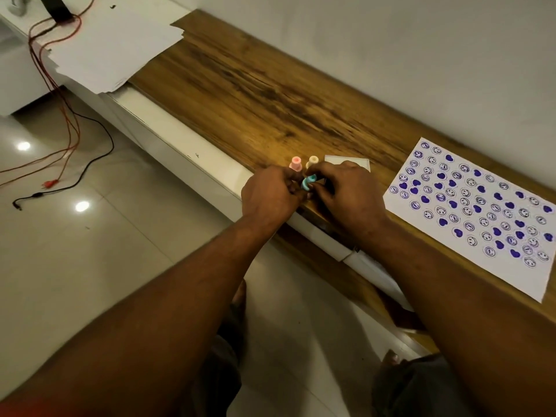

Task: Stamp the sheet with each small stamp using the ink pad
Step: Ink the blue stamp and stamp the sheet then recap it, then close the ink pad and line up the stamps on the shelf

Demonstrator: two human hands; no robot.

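A small blue stamp (309,182) is pinched between the fingers of my left hand (270,197) and my right hand (346,194), just above the front edge of the wooden counter (255,94). Behind my fingers a pink stamp (295,162) and a cream stamp (313,161) stand upright. A white square ink pad case (355,162) lies behind my right hand, mostly hidden. To the right lies the white sheet (469,212), covered with several purple smiley and heart prints.
A stack of white paper (114,46) lies at the counter's far left. Red and black cables (60,130) trail over the tiled floor on the left. The wall runs close behind the counter. My knees and feet are below.
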